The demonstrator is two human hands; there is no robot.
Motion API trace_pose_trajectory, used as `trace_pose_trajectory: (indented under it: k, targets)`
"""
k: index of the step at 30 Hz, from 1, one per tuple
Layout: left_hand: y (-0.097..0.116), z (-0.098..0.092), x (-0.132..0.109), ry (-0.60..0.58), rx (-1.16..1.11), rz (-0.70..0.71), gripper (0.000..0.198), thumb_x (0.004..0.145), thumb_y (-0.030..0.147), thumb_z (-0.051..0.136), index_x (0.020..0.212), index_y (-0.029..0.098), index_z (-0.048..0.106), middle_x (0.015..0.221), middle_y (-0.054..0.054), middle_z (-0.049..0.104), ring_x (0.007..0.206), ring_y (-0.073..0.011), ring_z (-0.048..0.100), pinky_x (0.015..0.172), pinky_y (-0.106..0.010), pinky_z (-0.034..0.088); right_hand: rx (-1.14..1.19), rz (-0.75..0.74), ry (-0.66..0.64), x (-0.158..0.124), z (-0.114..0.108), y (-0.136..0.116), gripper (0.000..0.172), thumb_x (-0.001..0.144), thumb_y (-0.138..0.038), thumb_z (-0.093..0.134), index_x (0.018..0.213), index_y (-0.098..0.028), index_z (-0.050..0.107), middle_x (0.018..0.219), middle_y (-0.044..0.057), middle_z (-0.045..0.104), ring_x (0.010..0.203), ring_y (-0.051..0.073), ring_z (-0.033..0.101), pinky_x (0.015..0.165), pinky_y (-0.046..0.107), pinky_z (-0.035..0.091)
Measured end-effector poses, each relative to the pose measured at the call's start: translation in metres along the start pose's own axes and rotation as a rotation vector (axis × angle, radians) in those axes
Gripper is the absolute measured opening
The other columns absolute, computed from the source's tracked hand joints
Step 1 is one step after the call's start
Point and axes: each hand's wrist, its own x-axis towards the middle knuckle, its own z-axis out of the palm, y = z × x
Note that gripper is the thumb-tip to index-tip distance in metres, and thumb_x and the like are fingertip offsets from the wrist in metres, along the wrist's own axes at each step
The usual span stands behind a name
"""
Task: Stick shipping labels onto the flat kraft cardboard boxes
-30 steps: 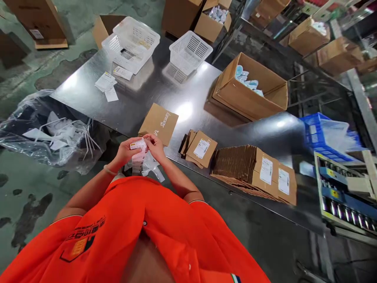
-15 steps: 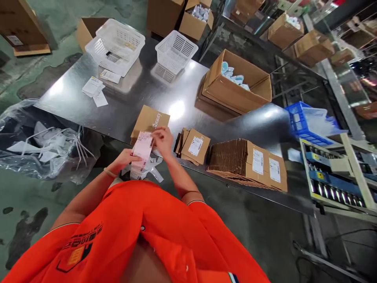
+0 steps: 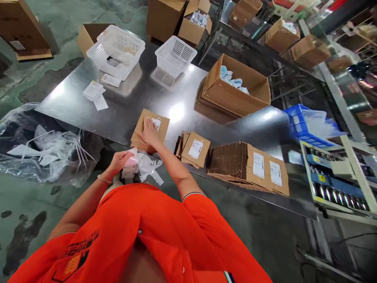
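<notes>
1. Flat brown cardboard cartons (image 3: 138, 127) lay in a low stack at the near edge of the grey metal bench (image 3: 135, 98), under the right hand (image 3: 150, 133).
2. That right hand rested on the top carton with its fingers extended and partly over a white printed label (image 3: 157, 123); its grip was not closed around anything.
3. The left hand (image 3: 120, 160) was in front of the bench edge, thumb and fingers pinched together on a pale pink-and-white paper label strip (image 3: 133, 158), whose lower end hung down near the orange shirt (image 3: 165, 224).
4. Crumpled whitish scraps (image 3: 150, 169) showed just beside the strip.
5. Right of the stack sat a small pile of brown labelled cartons (image 3: 203, 155), and beyond it a long, tightly packed row of flattened brown cartons (image 3: 228, 161).
6. Toward the far side stood white perforated plastic baskets (image 3: 165, 61), with loose white printed slips (image 3: 94, 91) near them.
7. An open brown cardboard box (image 3: 232, 101) held pale blue-and-white pieces (image 3: 235, 82).
8. Beside the bench's left end, a clear plastic bag (image 3: 67, 177) contained white paper waste (image 3: 47, 143).
</notes>
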Motion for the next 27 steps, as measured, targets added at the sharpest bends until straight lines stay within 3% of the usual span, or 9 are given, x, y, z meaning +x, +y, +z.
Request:
trace_pose_trajectory:
  k: [3, 7, 10, 12, 15, 19, 22, 25, 27]
  targets:
    - [0.031, -0.002, 0.023, 0.103, 0.192, 0.155, 0.040, 0.089, 0.043, 0.070, 0.115, 0.016, 0.083, 0.114, -0.013, 0.083, 0.105, -0.0293, 0.073, 0.101, -0.041, 0.057, 0.007, -0.061, -0.151, -0.004, 0.002, 0.000, 0.084, 0.110, -0.055, 0.047, 0.174, -0.005, 0.029, 0.184, 0.026, 0.022, 0.174, 0.036, 0.016, 0.140, 0.054, 0.015]
    - [0.060, 0.014, 0.048, 0.136, 0.356, 0.105, 0.063, 0.090, 0.023, 0.065, 0.153, 0.011, 0.066, 0.129, -0.016, 0.081, 0.109, -0.0296, 0.074, 0.107, -0.043, 0.056, 0.036, 0.309, -0.007, -0.008, -0.012, 0.033, 0.074, 0.110, -0.042, 0.046, 0.168, 0.002, 0.035, 0.178, 0.035, 0.029, 0.169, 0.042, 0.029, 0.135, 0.059, 0.027]
    - [0.064, 0.033, 0.046, 0.084, 0.387, 0.070, 0.060, 0.090, 0.024, 0.068, 0.148, 0.011, 0.070, 0.123, -0.017, 0.082, 0.115, -0.0345, 0.075, 0.109, -0.045, 0.055, 0.173, 0.479, 0.014, -0.027, -0.017, 0.058, 0.052, 0.107, -0.035, 0.053, 0.149, -0.004, 0.055, 0.154, 0.033, 0.059, 0.143, 0.041, 0.061, 0.119, 0.052, 0.048]
    - [0.063, 0.043, 0.039, 0.042, 0.329, 0.096, 0.059, 0.086, 0.029, 0.074, 0.143, 0.012, 0.074, 0.124, -0.018, 0.082, 0.122, -0.0369, 0.074, 0.112, -0.045, 0.054, 0.254, 0.521, 0.010, -0.045, -0.023, 0.077, 0.034, 0.105, -0.030, 0.054, 0.133, -0.012, 0.064, 0.133, 0.024, 0.072, 0.123, 0.035, 0.070, 0.107, 0.045, 0.054]
    - [0.061, 0.041, 0.025, -0.031, 0.128, 0.181, 0.054, 0.083, 0.043, 0.080, 0.130, 0.016, 0.079, 0.129, -0.015, 0.081, 0.130, -0.0361, 0.070, 0.115, -0.041, 0.052, 0.239, 0.644, 0.102, -0.075, -0.053, 0.122, 0.027, 0.105, -0.024, 0.049, 0.120, -0.018, 0.069, 0.119, 0.018, 0.076, 0.112, 0.032, 0.071, 0.099, 0.041, 0.054]
    - [0.060, 0.023, 0.009, -0.111, -0.058, 0.050, 0.052, 0.070, 0.059, 0.088, 0.101, 0.018, 0.081, 0.108, -0.013, 0.083, 0.110, -0.0340, 0.074, 0.098, -0.039, 0.059, 0.088, 0.877, 0.239, -0.113, -0.099, 0.169, 0.040, 0.100, -0.031, 0.058, 0.135, -0.015, 0.068, 0.134, 0.029, 0.069, 0.126, 0.041, 0.066, 0.103, 0.055, 0.052]
    - [0.061, 0.018, -0.002, -0.189, -0.168, -0.047, 0.068, 0.056, 0.046, 0.097, 0.114, 0.017, 0.078, 0.103, -0.010, 0.081, 0.094, -0.0288, 0.075, 0.084, -0.036, 0.060, 0.148, 0.616, 0.266, -0.130, -0.086, 0.139, 0.057, 0.088, -0.043, 0.078, 0.139, -0.019, 0.069, 0.143, 0.025, 0.066, 0.134, 0.041, 0.061, 0.104, 0.056, 0.053]
    - [0.063, 0.014, -0.003, -0.149, -0.317, -0.031, 0.072, 0.054, 0.038, 0.097, 0.119, 0.017, 0.075, 0.103, -0.008, 0.080, 0.090, -0.0254, 0.074, 0.083, -0.035, 0.059, 0.627, 0.066, -0.160, -0.138, -0.029, 0.067, 0.041, 0.079, -0.045, 0.086, 0.113, -0.022, 0.080, 0.114, 0.009, 0.079, 0.107, 0.029, 0.072, 0.089, 0.039, 0.059]
    - [0.061, 0.006, 0.004, -0.021, -0.429, -0.013, 0.071, 0.054, 0.036, 0.097, 0.118, 0.017, 0.074, 0.102, -0.007, 0.079, 0.089, -0.0235, 0.073, 0.084, -0.034, 0.059, 0.846, -0.080, -0.392, -0.141, 0.008, 0.023, 0.027, 0.076, -0.040, 0.087, 0.094, -0.020, 0.080, 0.090, 0.002, 0.078, 0.084, 0.022, 0.070, 0.075, 0.031, 0.056]
